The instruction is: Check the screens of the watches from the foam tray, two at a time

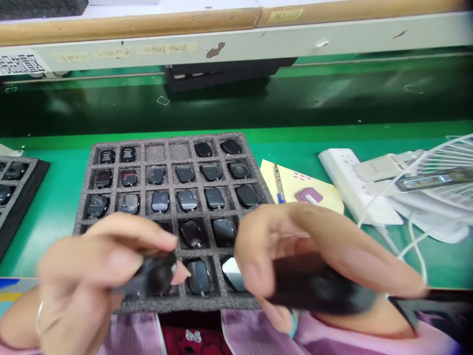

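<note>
My left hand [84, 268], closed, pinches a small black watch body [153, 276] between thumb and fingers over the tray's near left part. My right hand [256, 246] is wrapped round a dark, rounded object [321, 291], blurred so that its kind is unclear. Below both hands lies a grey foam tray [170, 305] divided into square pockets. Most visible pockets hold black square watch bodies, such as one watch body [199, 276] near the front; two pockets in the far row hold none. My hands hide part of the nearer rows.
A second foam tray [22, 217] sits at the left edge. To the right are a yellow paper [328, 197] with a pen [278, 182] and a purple piece [309, 195], a white power strip [354, 182], cables and a white fan [454, 167]. A shelf [236, 42] crosses the back.
</note>
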`<state>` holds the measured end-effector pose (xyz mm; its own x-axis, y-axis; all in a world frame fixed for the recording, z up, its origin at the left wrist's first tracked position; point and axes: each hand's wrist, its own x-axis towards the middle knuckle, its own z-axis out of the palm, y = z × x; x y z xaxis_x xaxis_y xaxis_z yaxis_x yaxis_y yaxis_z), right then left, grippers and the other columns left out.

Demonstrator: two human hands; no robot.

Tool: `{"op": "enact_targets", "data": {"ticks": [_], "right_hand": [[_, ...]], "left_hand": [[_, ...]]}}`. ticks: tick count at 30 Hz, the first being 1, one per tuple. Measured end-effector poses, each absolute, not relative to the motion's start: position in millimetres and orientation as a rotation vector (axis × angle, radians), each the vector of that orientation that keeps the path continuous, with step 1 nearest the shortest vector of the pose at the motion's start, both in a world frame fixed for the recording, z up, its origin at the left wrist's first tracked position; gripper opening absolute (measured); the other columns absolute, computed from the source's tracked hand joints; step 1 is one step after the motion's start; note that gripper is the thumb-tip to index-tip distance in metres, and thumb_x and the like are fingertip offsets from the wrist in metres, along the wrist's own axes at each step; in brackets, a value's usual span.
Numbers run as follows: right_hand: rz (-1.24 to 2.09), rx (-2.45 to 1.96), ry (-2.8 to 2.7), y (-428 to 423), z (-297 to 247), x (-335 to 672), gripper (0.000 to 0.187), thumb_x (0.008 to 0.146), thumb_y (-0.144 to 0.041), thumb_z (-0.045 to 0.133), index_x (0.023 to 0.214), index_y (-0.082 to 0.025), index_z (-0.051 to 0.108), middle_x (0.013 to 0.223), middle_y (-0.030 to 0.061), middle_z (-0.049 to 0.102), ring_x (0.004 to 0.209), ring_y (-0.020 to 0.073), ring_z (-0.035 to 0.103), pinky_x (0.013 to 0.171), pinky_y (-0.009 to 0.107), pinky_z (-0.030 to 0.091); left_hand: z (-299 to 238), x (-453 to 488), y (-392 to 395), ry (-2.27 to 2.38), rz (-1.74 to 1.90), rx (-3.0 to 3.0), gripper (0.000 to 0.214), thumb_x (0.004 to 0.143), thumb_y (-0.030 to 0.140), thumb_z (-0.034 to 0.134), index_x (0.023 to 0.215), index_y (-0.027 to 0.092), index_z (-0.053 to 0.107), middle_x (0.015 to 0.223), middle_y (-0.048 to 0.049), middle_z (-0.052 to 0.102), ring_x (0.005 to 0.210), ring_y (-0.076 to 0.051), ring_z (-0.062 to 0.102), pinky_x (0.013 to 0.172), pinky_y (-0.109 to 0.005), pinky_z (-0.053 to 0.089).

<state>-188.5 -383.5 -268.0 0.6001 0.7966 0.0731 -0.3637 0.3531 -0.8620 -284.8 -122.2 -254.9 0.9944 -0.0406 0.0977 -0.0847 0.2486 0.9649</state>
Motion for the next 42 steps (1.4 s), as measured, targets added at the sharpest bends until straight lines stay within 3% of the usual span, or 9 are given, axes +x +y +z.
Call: {"op": "enact_targets", "data": {"ticks": [2, 7, 14, 20, 25, 32, 42], "right_hand": [[0.748, -0.909, -0.457, -373.2, -269.9, -182.5, 0.035, 0.093, -0.063, 0.078, 0.097, -0.028, 0.076, 0.096, 0.005, 0.079, 0.052, 0.0137, 0.07, 0.056, 0.03, 0.06], [0.619, -0.959, -0.219, -360.6, -273.5, -172.8, 0.032, 0.088, -0.056, 0.086, 0.108, -0.033, 0.075, 0.096, -0.0003, 0.081, 0.058, 0.0164, 0.072, 0.06, 0.034, 0.062], [0.604, -0.958, -0.23, -360.5, -280.0, -169.8, 0.034, 0.094, -0.051, 0.082, 0.118, -0.029, 0.072, 0.104, 0.001, 0.082, 0.069, 0.0168, 0.077, 0.066, 0.032, 0.063], [0.648, -1.051, -0.247, -355.6, -292.8, -167.3, 0.042, 0.091, -0.026, 0.082, 0.129, -0.027, 0.065, 0.105, 0.0012, 0.079, 0.08, 0.0146, 0.077, 0.078, 0.029, 0.063], [0.658, -1.083, -0.246, -349.8, -305.3, -161.9, 0.046, 0.088, -0.016, 0.078, 0.13, -0.024, 0.061, 0.099, -0.0011, 0.075, 0.079, 0.0121, 0.075, 0.078, 0.027, 0.062], [0.678, -1.101, -0.239, -350.6, -305.8, -160.1, 0.048, 0.086, -0.014, 0.077, 0.13, -0.024, 0.06, 0.101, 0.0006, 0.074, 0.081, 0.0157, 0.076, 0.068, 0.028, 0.062], [0.642, -1.113, -0.239, -351.4, -305.3, -159.0, 0.05, 0.083, -0.013, 0.078, 0.128, -0.023, 0.059, 0.101, 0.0012, 0.075, 0.074, 0.0142, 0.074, 0.064, 0.026, 0.058]], "left_hand": [[-257.6, -263.2, -138.1, -0.132, 0.008, 1.244, 0.021, 0.107, 0.038, 0.062, 0.115, 0.04, 0.081, 0.114, 0.0013, 0.083, 0.077, -0.019, 0.082, 0.073, -0.034, 0.073], [-270.8, -238.7, -151.4, 0.021, -0.113, 1.091, 0.026, 0.106, 0.045, 0.065, 0.119, 0.026, 0.078, 0.089, -0.0007, 0.081, 0.073, -0.019, 0.082, 0.069, -0.029, 0.071], [-275.0, -236.9, -147.6, 0.019, -0.124, 1.107, 0.038, 0.104, 0.045, 0.07, 0.136, 0.025, 0.068, 0.101, -0.0029, 0.082, 0.078, -0.019, 0.083, 0.072, -0.028, 0.071], [-280.0, -225.3, -146.9, 0.076, -0.14, 1.189, 0.048, 0.093, 0.025, 0.082, 0.137, 0.024, 0.063, 0.112, -0.0008, 0.079, 0.078, -0.015, 0.082, 0.074, -0.024, 0.07], [-284.8, -217.6, -146.2, 0.139, -0.141, 1.218, 0.047, 0.086, 0.015, 0.08, 0.129, 0.021, 0.062, 0.104, -0.0003, 0.078, 0.076, -0.012, 0.078, 0.07, -0.021, 0.064], [-283.1, -215.4, -146.0, 0.204, -0.147, 1.244, 0.055, 0.076, 0.011, 0.08, 0.126, 0.02, 0.058, 0.093, 0.0023, 0.076, 0.071, -0.01, 0.073, 0.065, -0.019, 0.057], [-282.9, -216.7, -144.7, 0.207, -0.164, 1.269, 0.058, 0.081, 0.017, 0.081, 0.133, 0.02, 0.057, 0.102, -0.0005, 0.072, 0.068, -0.011, 0.072, 0.062, -0.023, 0.058]]}}
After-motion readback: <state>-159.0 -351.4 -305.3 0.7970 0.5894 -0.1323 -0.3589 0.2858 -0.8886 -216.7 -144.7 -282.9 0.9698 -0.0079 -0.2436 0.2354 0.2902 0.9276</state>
